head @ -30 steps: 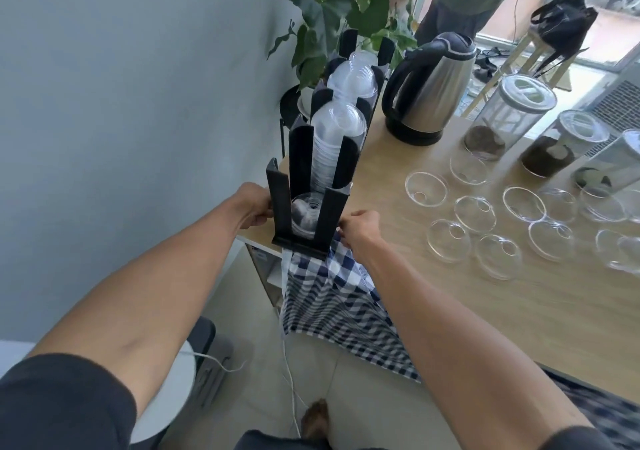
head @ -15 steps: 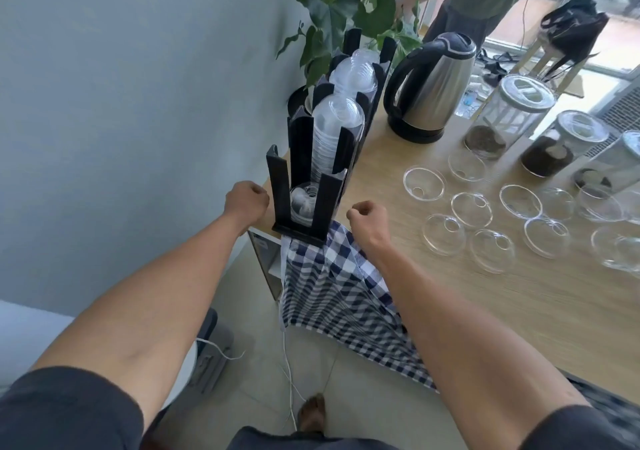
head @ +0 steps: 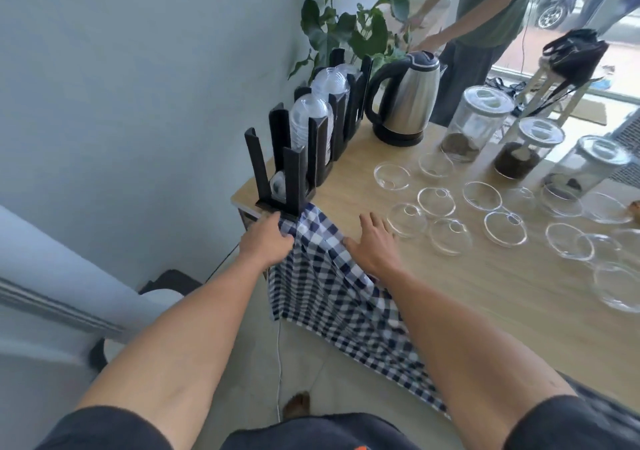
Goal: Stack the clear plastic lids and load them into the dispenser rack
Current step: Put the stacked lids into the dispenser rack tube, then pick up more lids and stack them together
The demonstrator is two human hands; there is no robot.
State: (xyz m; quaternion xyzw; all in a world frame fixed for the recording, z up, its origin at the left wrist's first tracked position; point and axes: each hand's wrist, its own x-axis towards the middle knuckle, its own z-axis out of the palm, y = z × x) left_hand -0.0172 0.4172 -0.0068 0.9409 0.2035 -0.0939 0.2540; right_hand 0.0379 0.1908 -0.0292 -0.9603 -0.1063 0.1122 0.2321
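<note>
A black dispenser rack (head: 294, 172) stands along the table's left edge. Its rear slots hold tall stacks of clear lids (head: 310, 117), and the front slot holds only a few lids (head: 278, 186). Several loose clear dome lids lie on the wooden table (head: 519, 294); the nearest lid (head: 407, 219) is just right of my right hand. My right hand (head: 374, 242) is open, palm down, on the edge of a blue checked cloth (head: 329, 294). My left hand (head: 266, 242) is at the table corner below the rack's base, fingers curled on the cloth's edge.
A steel kettle (head: 405, 103) stands behind the rack, with a plant (head: 346, 27) beyond it. Three lidded glass jars (head: 474, 120) line the back right. Another person (head: 485, 17) stands past the table, beside a stool with a black bag (head: 571, 55). The wall is close on the left.
Both hands have come off the rack's sides. My left hand dropped to the cloth at the table corner; my right hand opened and moved right toward the loose lids.
</note>
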